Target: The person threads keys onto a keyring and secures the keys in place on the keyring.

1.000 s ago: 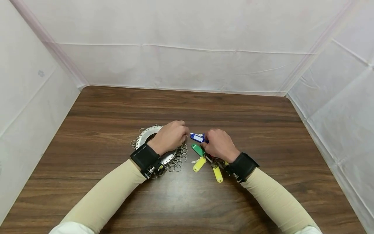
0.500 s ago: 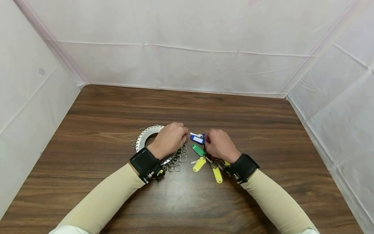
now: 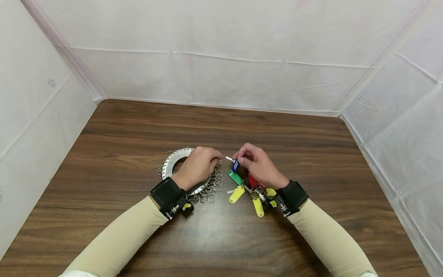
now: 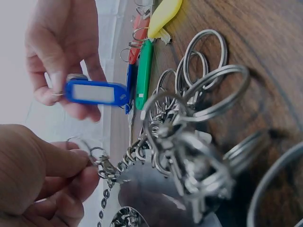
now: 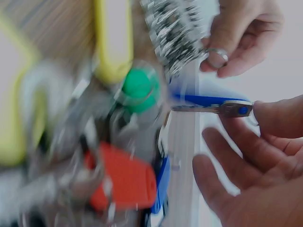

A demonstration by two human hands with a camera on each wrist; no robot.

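Over the table, left hand pinches a ring; right hand pinches blue tag.

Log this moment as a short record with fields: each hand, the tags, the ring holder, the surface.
left hand: pinches a small metal split ring on the round silver ring holder
right hand: pinches a blue plastic key tag with a white label, lifted off the table
loose tags: green plastic tag, two yellow plastic tags, red plastic tag, bunched with keys by the right wrist
ring holder: lies flat, many steel split rings around its rim
surface: dark wooden table, white sheeting behind
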